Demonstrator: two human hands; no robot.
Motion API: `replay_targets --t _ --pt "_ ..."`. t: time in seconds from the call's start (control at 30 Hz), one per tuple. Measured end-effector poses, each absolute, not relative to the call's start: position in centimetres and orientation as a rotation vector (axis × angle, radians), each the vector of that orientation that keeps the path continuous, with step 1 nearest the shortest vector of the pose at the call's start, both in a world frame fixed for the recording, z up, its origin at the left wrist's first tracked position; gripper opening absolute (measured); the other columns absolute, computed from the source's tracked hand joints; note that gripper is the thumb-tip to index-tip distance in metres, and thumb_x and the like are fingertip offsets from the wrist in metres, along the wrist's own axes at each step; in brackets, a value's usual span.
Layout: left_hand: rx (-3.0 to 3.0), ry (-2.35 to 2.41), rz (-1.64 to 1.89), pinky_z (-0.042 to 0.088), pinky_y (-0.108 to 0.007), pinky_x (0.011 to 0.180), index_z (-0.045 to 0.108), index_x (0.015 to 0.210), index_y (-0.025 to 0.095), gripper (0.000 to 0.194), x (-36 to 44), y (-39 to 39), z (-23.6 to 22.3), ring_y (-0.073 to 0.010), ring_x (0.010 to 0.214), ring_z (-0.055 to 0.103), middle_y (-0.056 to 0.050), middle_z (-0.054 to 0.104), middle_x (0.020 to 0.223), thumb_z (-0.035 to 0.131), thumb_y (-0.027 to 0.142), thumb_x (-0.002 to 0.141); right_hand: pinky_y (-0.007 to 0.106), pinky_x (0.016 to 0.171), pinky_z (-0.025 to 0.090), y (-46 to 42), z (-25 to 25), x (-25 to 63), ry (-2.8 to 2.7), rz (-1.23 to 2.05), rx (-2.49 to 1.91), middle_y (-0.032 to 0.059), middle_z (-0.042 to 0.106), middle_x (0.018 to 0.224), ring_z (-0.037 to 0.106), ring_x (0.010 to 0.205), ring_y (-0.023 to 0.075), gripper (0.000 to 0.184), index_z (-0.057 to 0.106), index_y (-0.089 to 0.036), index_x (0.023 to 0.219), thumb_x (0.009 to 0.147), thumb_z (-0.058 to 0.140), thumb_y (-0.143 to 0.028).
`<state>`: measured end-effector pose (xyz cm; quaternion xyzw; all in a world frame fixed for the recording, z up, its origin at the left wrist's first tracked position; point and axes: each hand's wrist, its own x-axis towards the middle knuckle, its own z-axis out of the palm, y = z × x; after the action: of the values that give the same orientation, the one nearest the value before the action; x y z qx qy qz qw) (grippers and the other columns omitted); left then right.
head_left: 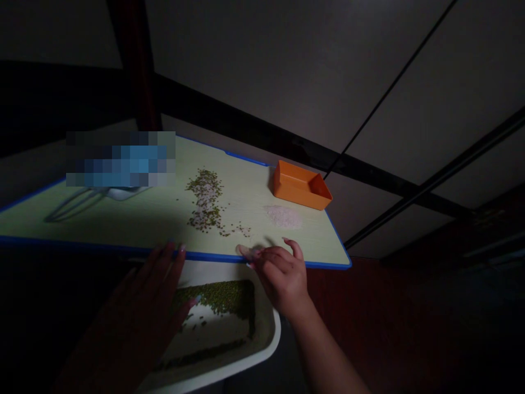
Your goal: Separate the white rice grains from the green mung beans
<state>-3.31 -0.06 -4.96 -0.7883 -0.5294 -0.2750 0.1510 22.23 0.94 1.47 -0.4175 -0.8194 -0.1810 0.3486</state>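
Note:
My right hand [283, 273] is at the front edge of the table, fingers pinched together and little finger lifted. A small tan tip [244, 250] pokes out past its fingertips; I cannot make out what it is. My left hand [151, 295] lies in shadow with fingers stretched out, its tips by the table edge and its thumb over the white tub [274, 339]. Green grains [229, 295] line that tub's far side. On the table lie a mixed patch of green and pale grains [206, 200] and a pile of pale grains [283, 216].
An orange rectangular box [303, 189] stands at the table's far right. On the left, a blurred-out blue object [131, 164] sits with a thin looped wire or cord [68, 207]. The pale table [246, 180] has a blue rim. Cabinet-like panels [279, 71] rise behind it.

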Motion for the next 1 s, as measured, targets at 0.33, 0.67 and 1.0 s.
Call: replay_targets --t 0.33,0.67,1.0 --pt "-2.263 -1.453 -0.764 0.049 -0.059 0.097 0.012 0.152 0.015 0.077 -3.6 0.3 -5.2 -0.0408 0.137 0.044 -0.025 0.044 0.149 0.033 0.05 0.087 0.036 0.098 0.032 1.8 1.1 23.1 -2.066 -0.499 -1.255 -0.0019 0.077 0.089 0.066 0.086 0.0133 0.011 0.068 -0.025 0.09 0.094 0.058 -0.023" --pt "-2.307 -1.476 -0.74 0.047 -0.063 0.098 0.011 0.152 0.014 0.077 -3.8 0.2 -5.4 -0.042 0.139 0.04 -0.024 0.038 0.153 0.035 0.048 0.086 0.035 0.098 0.032 2.0 1.0 23.2 -2.042 -0.452 -1.236 -0.0025 0.077 0.089 0.066 0.087 0.0129 0.011 0.068 -0.025 0.089 0.094 0.059 -0.025" --pt "-2.297 -1.59 -0.758 0.038 -0.056 0.11 0.01 0.152 0.019 0.076 -3.3 -0.1 -5.1 -0.0326 0.146 0.031 -0.017 0.034 0.157 0.037 0.047 0.087 0.035 0.097 0.032 3.4 1.1 23.3 -2.061 -0.415 -1.332 -0.0008 0.076 0.094 0.065 0.091 0.0151 0.01 0.067 -0.023 0.086 0.093 0.061 -0.024"
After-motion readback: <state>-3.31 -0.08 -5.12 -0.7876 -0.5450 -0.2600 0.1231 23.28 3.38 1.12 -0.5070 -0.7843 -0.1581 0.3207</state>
